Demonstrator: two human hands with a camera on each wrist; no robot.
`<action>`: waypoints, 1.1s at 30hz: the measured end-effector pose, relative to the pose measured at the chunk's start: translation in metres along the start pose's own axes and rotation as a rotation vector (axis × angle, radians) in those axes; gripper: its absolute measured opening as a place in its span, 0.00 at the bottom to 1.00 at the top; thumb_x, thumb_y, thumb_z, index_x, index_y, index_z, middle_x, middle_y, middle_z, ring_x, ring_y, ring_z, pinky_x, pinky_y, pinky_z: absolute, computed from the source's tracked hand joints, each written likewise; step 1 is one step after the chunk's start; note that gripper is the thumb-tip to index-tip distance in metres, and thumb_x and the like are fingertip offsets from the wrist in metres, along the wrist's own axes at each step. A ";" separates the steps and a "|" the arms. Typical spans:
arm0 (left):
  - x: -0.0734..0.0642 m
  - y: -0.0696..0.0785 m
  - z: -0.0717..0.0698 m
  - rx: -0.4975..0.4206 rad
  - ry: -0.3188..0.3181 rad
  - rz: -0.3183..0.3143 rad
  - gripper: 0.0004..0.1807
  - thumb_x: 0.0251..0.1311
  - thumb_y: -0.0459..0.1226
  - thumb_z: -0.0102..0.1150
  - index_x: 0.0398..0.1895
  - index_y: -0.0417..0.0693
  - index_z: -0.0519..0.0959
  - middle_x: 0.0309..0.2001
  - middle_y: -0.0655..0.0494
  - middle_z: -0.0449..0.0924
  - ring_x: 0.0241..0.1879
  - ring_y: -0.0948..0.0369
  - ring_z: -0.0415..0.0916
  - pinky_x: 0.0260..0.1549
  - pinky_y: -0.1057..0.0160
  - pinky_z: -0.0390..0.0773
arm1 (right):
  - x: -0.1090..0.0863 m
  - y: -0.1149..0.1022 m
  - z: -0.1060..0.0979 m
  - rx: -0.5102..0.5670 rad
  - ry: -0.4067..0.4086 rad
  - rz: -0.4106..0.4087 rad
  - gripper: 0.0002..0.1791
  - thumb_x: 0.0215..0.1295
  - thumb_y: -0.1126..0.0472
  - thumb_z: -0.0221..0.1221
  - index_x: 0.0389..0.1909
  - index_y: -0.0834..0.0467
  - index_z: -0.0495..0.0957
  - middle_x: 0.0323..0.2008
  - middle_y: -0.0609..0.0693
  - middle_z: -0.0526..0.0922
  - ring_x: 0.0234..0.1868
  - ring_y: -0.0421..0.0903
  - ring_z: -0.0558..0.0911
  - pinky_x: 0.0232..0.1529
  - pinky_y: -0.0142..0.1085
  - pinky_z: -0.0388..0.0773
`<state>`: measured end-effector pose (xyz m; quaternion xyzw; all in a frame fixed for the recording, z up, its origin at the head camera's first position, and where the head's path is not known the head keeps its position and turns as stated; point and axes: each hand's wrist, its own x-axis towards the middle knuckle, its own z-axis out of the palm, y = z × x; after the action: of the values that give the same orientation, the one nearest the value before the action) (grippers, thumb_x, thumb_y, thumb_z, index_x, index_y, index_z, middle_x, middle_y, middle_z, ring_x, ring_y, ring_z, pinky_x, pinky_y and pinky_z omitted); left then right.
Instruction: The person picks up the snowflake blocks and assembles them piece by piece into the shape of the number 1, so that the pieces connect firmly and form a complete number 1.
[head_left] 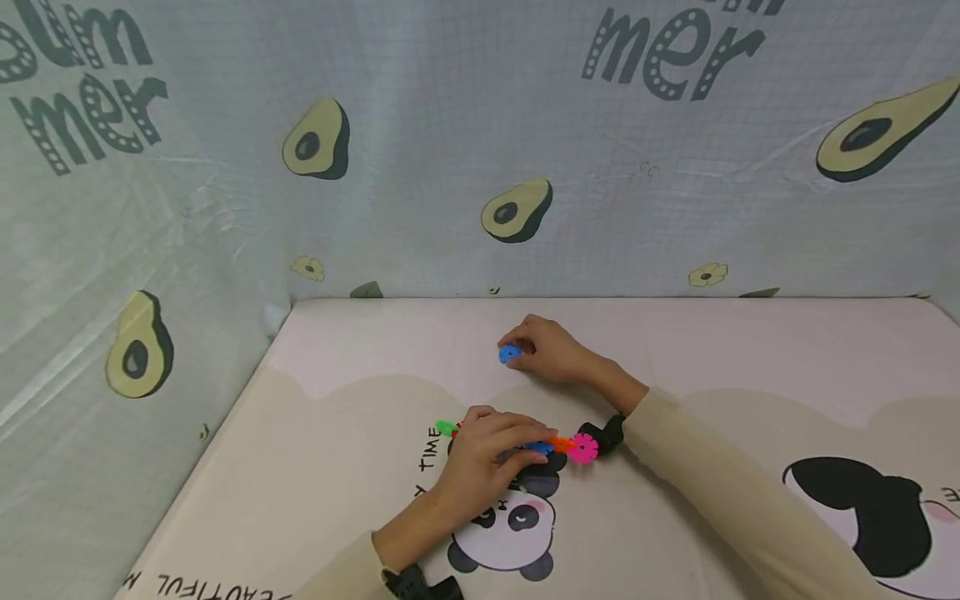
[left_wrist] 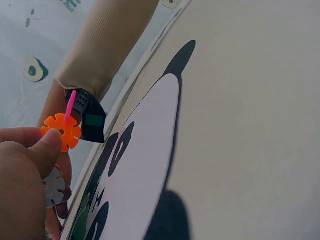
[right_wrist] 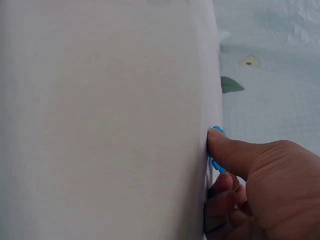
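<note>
My left hand (head_left: pixel 491 446) grips a chain of interlocking notched plastic discs above the panda print. Out of its right side come a blue disc (head_left: pixel 538 447), an orange disc (head_left: pixel 561 443) and a pink disc (head_left: pixel 583 448); a green disc (head_left: pixel 446 427) pokes out at the left. The palm and fingers hide the middle of the chain. In the left wrist view, the thumb presses on the orange disc (left_wrist: pixel 62 131), and the pink one stands edge-on in it. Farther back, my right hand (head_left: pixel 555 350) pinches a single blue disc (head_left: pixel 510 353) between thumb and fingers, close over the table.
A pale cloth with panda prints (head_left: pixel 502 533) covers the table (head_left: pixel 675 517). Behind and to the left hangs a sheet (head_left: pixel 420 100) with avocado prints, meeting the table's back edge. Both wrists wear black camera mounts (head_left: pixel 603 435).
</note>
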<state>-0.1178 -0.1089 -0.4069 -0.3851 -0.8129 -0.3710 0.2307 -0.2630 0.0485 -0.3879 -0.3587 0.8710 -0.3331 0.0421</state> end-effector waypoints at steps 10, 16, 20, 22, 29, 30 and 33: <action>0.002 0.000 0.002 0.006 -0.001 -0.008 0.16 0.52 0.37 0.70 0.46 0.54 0.84 0.43 0.65 0.83 0.48 0.72 0.75 0.43 0.63 0.64 | -0.009 0.004 -0.012 0.024 -0.008 0.046 0.10 0.61 0.61 0.65 0.44 0.52 0.84 0.25 0.42 0.79 0.27 0.41 0.73 0.30 0.34 0.70; 0.004 0.000 0.002 0.020 0.000 -0.014 0.16 0.52 0.37 0.70 0.46 0.54 0.84 0.42 0.65 0.83 0.47 0.72 0.76 0.44 0.63 0.65 | -0.022 0.006 -0.022 0.035 -0.017 0.055 0.11 0.61 0.61 0.65 0.44 0.55 0.84 0.22 0.41 0.78 0.25 0.41 0.73 0.27 0.34 0.70; 0.005 0.000 0.002 0.024 0.002 -0.018 0.15 0.52 0.37 0.70 0.45 0.54 0.85 0.42 0.65 0.83 0.46 0.73 0.76 0.44 0.63 0.65 | -0.032 0.005 -0.027 0.079 -0.002 0.076 0.12 0.61 0.63 0.63 0.46 0.55 0.84 0.24 0.42 0.79 0.24 0.40 0.75 0.27 0.34 0.72; 0.005 0.000 0.002 0.022 0.001 -0.023 0.15 0.52 0.37 0.70 0.45 0.54 0.85 0.42 0.65 0.83 0.46 0.72 0.76 0.44 0.63 0.65 | -0.038 0.003 -0.029 0.108 0.006 0.088 0.12 0.62 0.64 0.63 0.47 0.55 0.83 0.25 0.43 0.80 0.25 0.41 0.77 0.28 0.35 0.74; 0.004 0.000 0.003 0.015 0.002 -0.029 0.15 0.52 0.37 0.70 0.45 0.54 0.85 0.42 0.65 0.83 0.46 0.72 0.76 0.44 0.63 0.65 | -0.063 -0.003 -0.036 0.197 0.040 0.094 0.14 0.63 0.62 0.63 0.50 0.56 0.81 0.27 0.44 0.81 0.28 0.42 0.82 0.30 0.34 0.78; 0.004 0.000 0.003 0.016 0.002 -0.028 0.15 0.52 0.37 0.70 0.45 0.54 0.85 0.42 0.65 0.83 0.46 0.72 0.76 0.43 0.63 0.65 | -0.067 -0.004 -0.037 0.213 0.044 0.097 0.14 0.63 0.62 0.63 0.50 0.56 0.81 0.27 0.44 0.81 0.28 0.43 0.82 0.30 0.34 0.78; 0.004 0.000 0.003 0.009 -0.001 -0.045 0.15 0.52 0.37 0.70 0.45 0.54 0.85 0.43 0.65 0.83 0.46 0.72 0.76 0.44 0.62 0.65 | -0.079 -0.006 -0.039 0.256 0.048 0.113 0.15 0.63 0.60 0.63 0.51 0.56 0.81 0.26 0.45 0.81 0.28 0.45 0.83 0.30 0.35 0.78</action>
<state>-0.1203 -0.1044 -0.4058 -0.3661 -0.8231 -0.3722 0.2236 -0.2129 0.1187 -0.3667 -0.2926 0.8410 -0.4470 0.0853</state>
